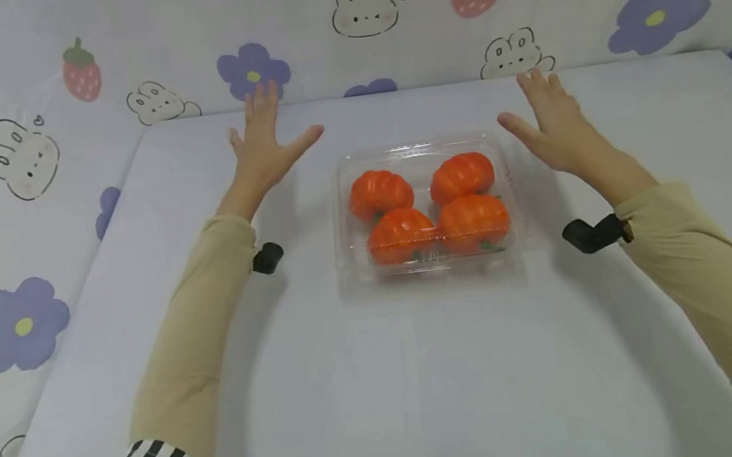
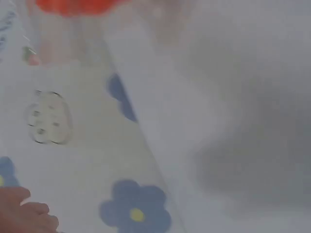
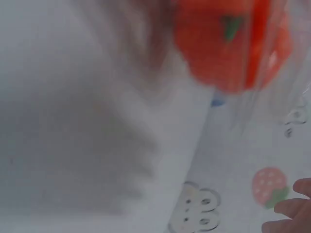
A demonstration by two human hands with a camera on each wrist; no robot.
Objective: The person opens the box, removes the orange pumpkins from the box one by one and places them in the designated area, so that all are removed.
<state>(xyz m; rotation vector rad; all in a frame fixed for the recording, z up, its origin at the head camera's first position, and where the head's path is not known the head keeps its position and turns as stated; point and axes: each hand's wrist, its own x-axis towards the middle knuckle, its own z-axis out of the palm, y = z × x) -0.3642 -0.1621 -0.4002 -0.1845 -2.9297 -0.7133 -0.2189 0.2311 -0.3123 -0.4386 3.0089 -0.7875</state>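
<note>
Clear plastic box (image 1: 419,176): on the white table (image 1: 427,389), nearer its far edge at twelve o'clock than the bottom of the head view. Contents: four orange pumpkins (image 1: 473,223) in two rows, green stems showing on some.

Left hand (image 1: 263,149): at ten o'clock from the box, apart from it; fingers straight, thumb spread wide towards one o'clock. Right hand (image 1: 559,125): at two o'clock, also apart; fingers extended, thumb wide towards ten. A strip of bare table separates each hand from the box wall.

Clearance: a broad stretch of table runs from the box's near side towards six o'clock, between the two beige sleeves (image 1: 709,285). A narrower strip lies at twelve, ending at the table's straight far edge. Beyond it hangs a printed cloth (image 1: 426,46) with rabbits, strawberries and flowers.
</note>
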